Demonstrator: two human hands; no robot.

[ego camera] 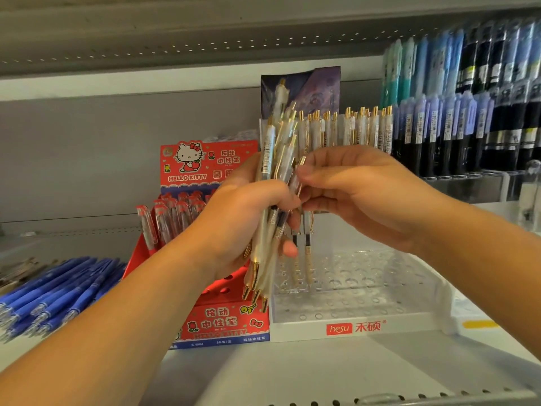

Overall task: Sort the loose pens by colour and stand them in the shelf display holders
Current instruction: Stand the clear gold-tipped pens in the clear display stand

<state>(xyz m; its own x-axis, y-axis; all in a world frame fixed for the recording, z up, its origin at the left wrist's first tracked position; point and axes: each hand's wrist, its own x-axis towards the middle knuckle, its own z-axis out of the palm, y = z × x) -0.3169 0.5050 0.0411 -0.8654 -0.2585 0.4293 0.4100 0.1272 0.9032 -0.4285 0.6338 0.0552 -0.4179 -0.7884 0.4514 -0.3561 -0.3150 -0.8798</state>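
I am standing at the big grey shelf [322,373], and the clear holder [292,326] with all its little holes is sitting right in front of me, next to the red box [225,320]. A row of white and gold pens [351,130] is standing at the holder's back, and two more pens [307,250] are standing near its left side. A pile of blue pens [58,288] is lying over on the left. My left hand [243,218] is squeezing a fat bunch of white and gold pens [270,159], tips pointing down, just above where the red box and the clear holder meet. My right hand [360,194] is pinching the top of one pen [298,174] in that bunch with finger and thumb. I am thinking the bunch could slip, because I am holding so many and they look smooth. If I am loosening my squeeze to let one out, others may be sliding out too and dropping into the red box. The gold clips may be catching on each other, so a tug could be dragging a second pen along. The holes are small, so a tilted tip may be missing its hole.
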